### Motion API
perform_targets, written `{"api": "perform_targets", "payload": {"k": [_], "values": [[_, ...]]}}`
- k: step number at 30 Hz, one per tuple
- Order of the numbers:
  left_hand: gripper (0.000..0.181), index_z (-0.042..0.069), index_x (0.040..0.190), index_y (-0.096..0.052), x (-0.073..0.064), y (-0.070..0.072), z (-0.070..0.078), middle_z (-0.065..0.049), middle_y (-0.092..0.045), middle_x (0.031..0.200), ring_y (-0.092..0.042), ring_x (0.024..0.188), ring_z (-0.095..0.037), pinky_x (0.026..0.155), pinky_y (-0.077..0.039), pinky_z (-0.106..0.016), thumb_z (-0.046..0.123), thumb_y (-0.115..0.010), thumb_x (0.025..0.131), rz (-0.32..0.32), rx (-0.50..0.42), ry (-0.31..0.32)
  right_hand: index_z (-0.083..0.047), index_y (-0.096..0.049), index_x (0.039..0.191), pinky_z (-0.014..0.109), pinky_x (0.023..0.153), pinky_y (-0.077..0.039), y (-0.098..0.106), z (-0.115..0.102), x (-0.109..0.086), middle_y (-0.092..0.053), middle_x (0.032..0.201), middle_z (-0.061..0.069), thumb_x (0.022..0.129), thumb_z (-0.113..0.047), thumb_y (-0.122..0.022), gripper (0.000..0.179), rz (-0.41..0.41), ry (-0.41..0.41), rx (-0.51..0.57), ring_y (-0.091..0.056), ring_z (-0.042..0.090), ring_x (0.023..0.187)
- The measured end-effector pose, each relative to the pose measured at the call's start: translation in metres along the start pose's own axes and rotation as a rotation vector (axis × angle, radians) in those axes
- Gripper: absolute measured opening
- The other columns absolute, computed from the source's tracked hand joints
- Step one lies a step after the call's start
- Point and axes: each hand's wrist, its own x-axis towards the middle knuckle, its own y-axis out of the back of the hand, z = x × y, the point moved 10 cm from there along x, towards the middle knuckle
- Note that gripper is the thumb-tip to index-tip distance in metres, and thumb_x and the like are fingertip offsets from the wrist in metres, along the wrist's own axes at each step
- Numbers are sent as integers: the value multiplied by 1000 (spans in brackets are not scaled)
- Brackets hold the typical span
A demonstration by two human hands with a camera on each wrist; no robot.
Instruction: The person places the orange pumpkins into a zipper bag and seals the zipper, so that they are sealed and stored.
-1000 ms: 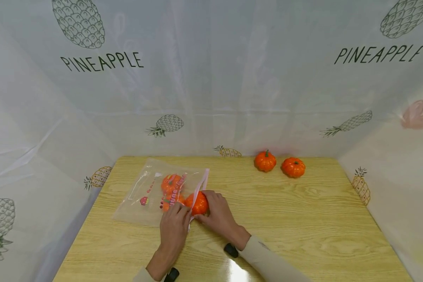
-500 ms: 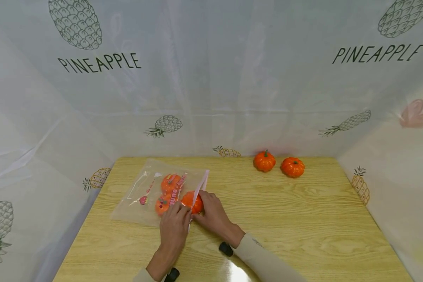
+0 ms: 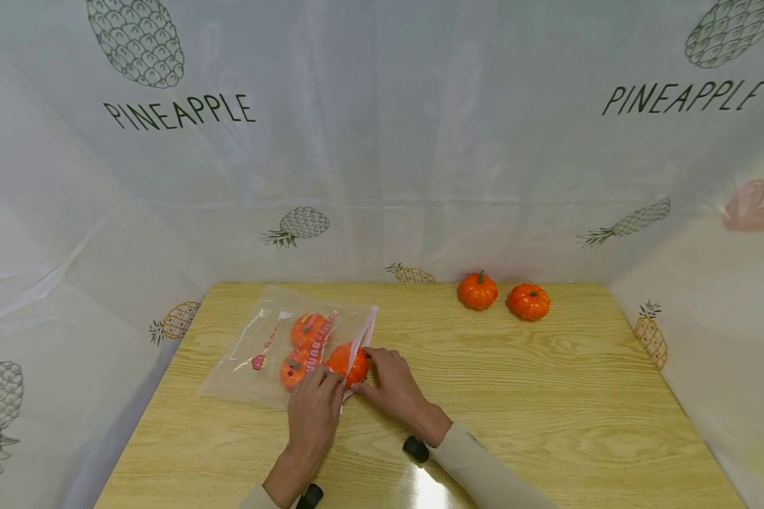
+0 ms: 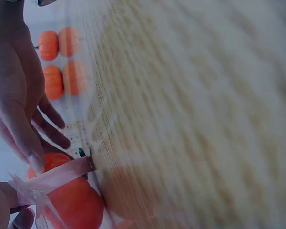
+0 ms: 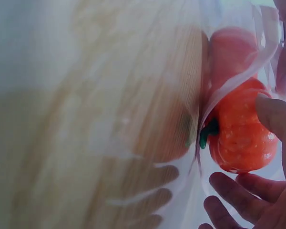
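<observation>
A clear zip bag (image 3: pixel 238 371) with a pink edge lies on the table, its mouth facing right. My left hand (image 3: pixel 313 413) pinches the near side of that mouth between thumb and fingers. A small orange pumpkin (image 5: pixel 243 129) with a green stem sits in the opening, partly behind the pink strip (image 5: pixel 238 80). Just right of it is my right hand (image 3: pixel 397 390), its fingers spread; in the right wrist view the thumb (image 5: pixel 271 112) is at the pumpkin's side and the other fingertips lie close below. Two more pumpkins (image 3: pixel 310 331) show through the plastic.
Two loose pumpkins (image 3: pixel 477 291) stand at the table's back edge, right of centre. The wood-grain table (image 3: pixel 547 410) is bordered at the back and sides by a pale curtain (image 3: pixel 407 155) printed with pineapples.
The pumpkin at the mouth has slid left, further into the bag, pushing one inside along. My right hand followed it, then drew back slightly to the right. My left hand has stayed at the bag's edge.
</observation>
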Motion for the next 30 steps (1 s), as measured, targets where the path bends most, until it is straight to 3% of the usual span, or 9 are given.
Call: {"api": "perform_targets", "payload": {"k": [7, 13, 22, 30], "values": [[17, 10, 88, -76, 1, 4, 3, -1, -59, 85, -60, 72, -20, 62, -46, -35, 9, -91, 81, 40, 1, -28, -3, -63, 139, 50, 100, -50, -10, -12, 5, -69, 126, 14, 92, -34, -84, 60, -16, 60, -106, -62, 32, 113], [18, 10, 89, -76, 1, 5, 3, -3, -60, 86, -62, 75, -23, 62, -45, -37, 10, -92, 80, 29, 18, -1, -4, -68, 127, 48, 92, -51, -12, -30, 6, -67, 120, 14, 93, -30, -82, 45, -13, 171, -177, -62, 31, 106], [18, 9, 88, -77, 2, 5, 4, -2, -60, 85, -63, 75, -23, 61, -46, -36, 11, -92, 80, 24, 25, 3, -5, -69, 118, 45, 90, -50, -5, -27, 4, -66, 112, 10, 95, -25, -80, 32, 38, 129, -184, -61, 26, 98], [17, 10, 90, -79, 2, 6, 1, -1, -60, 85, -61, 72, -21, 60, -42, -35, 10, -92, 79, 32, 4, 12, -6, -73, 122, 50, 96, -51, -13, -39, 3, -68, 120, 12, 101, -16, -71, 24, -63, 198, -181, -63, 30, 106]]}}
